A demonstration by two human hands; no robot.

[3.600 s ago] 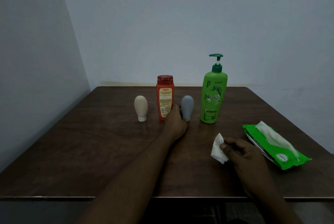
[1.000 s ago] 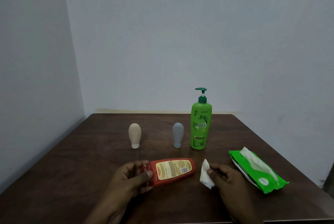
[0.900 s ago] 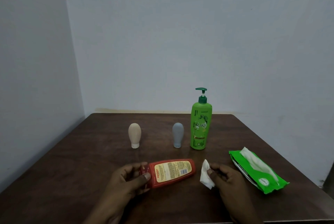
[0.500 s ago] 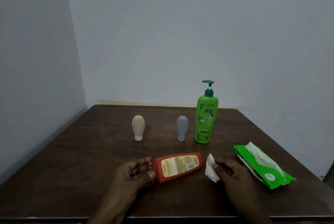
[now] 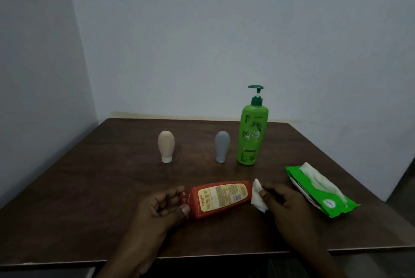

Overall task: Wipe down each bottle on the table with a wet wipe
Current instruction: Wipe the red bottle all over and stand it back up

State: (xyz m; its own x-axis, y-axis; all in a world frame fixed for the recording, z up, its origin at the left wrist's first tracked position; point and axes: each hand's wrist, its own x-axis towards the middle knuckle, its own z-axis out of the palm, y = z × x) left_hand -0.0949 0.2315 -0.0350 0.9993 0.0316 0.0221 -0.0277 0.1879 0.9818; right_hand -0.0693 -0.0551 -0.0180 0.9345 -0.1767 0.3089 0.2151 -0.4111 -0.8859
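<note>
A red bottle lies sideways over the near middle of the brown table, its cap end gripped by my left hand. My right hand pinches a folded white wet wipe that touches the bottle's base end. Further back stand a beige bottle, a grey bottle and a tall green pump bottle, all upright and untouched.
A green wet-wipe pack lies at the right of the table with a white wipe sticking out of its top. Walls close in behind and to the left. The table's front edge runs just below my wrists.
My left hand took the red bottle from the back row and laid it sideways near me. Over the last second the wipe in my right hand closed the gap to the bottle's base.
</note>
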